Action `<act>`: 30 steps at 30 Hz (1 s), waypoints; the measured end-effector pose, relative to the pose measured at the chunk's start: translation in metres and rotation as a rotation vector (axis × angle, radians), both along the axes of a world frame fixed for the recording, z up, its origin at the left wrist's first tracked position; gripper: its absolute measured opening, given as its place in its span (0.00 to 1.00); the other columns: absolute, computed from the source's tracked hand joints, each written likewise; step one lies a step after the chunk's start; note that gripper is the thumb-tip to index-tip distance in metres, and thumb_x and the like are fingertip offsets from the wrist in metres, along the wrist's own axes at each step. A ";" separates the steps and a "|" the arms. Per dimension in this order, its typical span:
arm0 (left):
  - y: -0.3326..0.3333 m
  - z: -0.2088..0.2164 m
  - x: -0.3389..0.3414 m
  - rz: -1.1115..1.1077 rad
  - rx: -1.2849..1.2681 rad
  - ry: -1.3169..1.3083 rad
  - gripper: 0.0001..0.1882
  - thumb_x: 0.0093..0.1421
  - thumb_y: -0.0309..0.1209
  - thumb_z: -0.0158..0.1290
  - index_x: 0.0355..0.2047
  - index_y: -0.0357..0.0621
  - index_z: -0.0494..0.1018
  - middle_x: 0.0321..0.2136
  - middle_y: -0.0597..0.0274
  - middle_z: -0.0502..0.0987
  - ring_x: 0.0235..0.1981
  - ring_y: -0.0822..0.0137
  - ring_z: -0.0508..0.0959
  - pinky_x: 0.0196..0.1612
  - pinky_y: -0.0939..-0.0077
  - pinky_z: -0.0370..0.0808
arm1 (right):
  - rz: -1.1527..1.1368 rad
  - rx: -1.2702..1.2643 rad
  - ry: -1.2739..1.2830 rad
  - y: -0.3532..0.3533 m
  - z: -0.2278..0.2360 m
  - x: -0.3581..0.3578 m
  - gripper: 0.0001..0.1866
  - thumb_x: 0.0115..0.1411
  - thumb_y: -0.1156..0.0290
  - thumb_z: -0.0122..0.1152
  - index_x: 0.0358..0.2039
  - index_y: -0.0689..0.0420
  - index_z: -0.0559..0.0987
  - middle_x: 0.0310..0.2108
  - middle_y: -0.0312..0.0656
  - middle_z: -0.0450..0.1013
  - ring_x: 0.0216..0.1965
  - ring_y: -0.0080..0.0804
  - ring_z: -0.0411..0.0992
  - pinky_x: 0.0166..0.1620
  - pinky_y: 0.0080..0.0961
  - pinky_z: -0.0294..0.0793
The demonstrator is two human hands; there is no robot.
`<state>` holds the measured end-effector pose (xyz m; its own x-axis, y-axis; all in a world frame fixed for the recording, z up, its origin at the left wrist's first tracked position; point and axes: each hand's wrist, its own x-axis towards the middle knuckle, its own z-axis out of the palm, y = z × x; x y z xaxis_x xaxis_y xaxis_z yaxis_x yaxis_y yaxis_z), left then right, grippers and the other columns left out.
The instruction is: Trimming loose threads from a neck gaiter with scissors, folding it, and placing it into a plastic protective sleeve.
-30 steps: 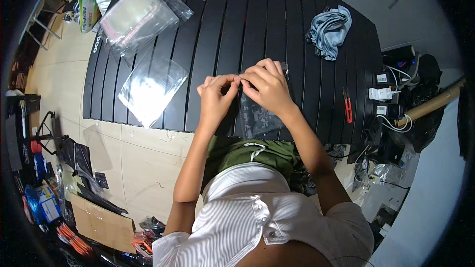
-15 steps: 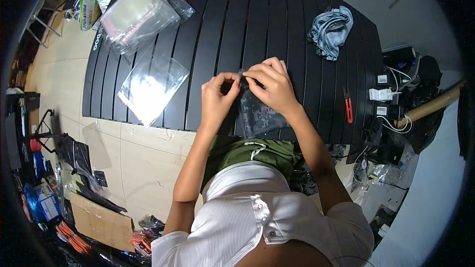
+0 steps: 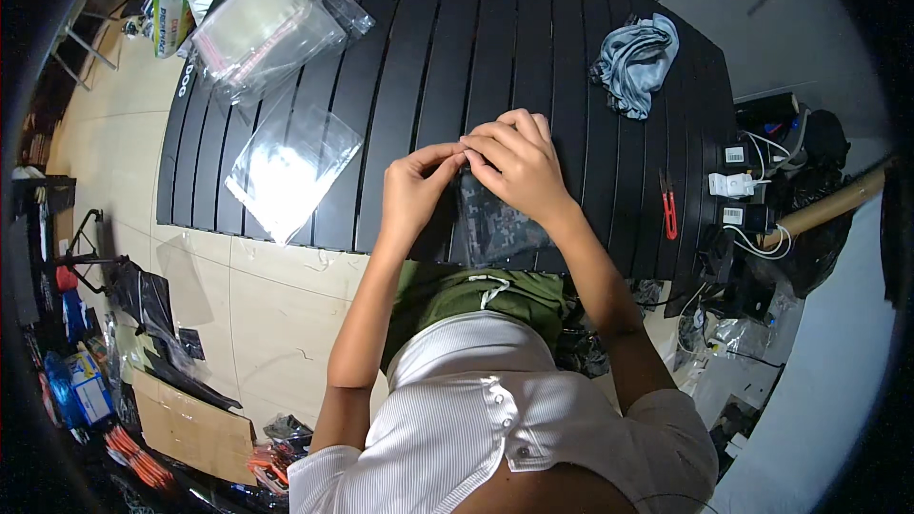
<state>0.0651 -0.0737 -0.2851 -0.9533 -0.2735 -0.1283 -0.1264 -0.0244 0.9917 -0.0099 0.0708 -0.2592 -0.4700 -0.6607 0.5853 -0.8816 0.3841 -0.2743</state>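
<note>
A dark camouflage-patterned piece of fabric in a clear plastic bag lies at the table's near edge, in front of my waist. My left hand pinches the bag's far edge at its left corner, thumb against fingertips. Close beside it, my right hand is also closed in a pinch on that edge, the two hands' fingertips meeting. My right hand covers the upper right of the bag, so that part is hidden.
Left on the black slatted table lie a loose clear bag and a stack of clear bags. Crumpled grey-blue fabric sits far right, with red-handled thread snips nearer. Chargers with white cables are at the right edge.
My left hand's fingertips have shifted slightly right, up against my right hand's fingers, and its thumb and finger have flattened together. The bag stays in place.
</note>
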 end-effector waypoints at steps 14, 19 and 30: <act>0.006 0.002 0.000 0.057 -0.144 -0.008 0.10 0.53 0.27 0.55 0.34 0.34 0.76 0.29 0.60 0.79 0.32 0.75 0.76 0.38 0.83 0.72 | -0.008 -0.014 0.157 -0.005 -0.007 -0.009 0.07 0.38 0.74 0.62 0.21 0.56 0.75 0.24 0.32 0.70 0.30 0.30 0.66 0.33 0.26 0.62; 0.006 0.002 0.000 0.074 -0.146 -0.059 0.09 0.53 0.26 0.54 0.34 0.34 0.77 0.29 0.60 0.79 0.32 0.75 0.76 0.38 0.84 0.71 | -0.057 -0.080 0.026 -0.002 -0.008 -0.012 0.05 0.39 0.76 0.62 0.20 0.55 0.75 0.24 0.34 0.71 0.30 0.32 0.66 0.34 0.25 0.63; 0.011 0.000 -0.001 0.178 -0.197 -0.106 0.12 0.53 0.25 0.54 0.38 0.33 0.75 0.28 0.59 0.79 0.30 0.75 0.77 0.36 0.84 0.72 | -0.850 -0.459 -0.402 0.125 -0.027 -0.080 0.07 0.50 0.71 0.61 0.27 0.61 0.80 0.17 0.31 0.70 0.20 0.13 0.61 0.24 0.15 0.61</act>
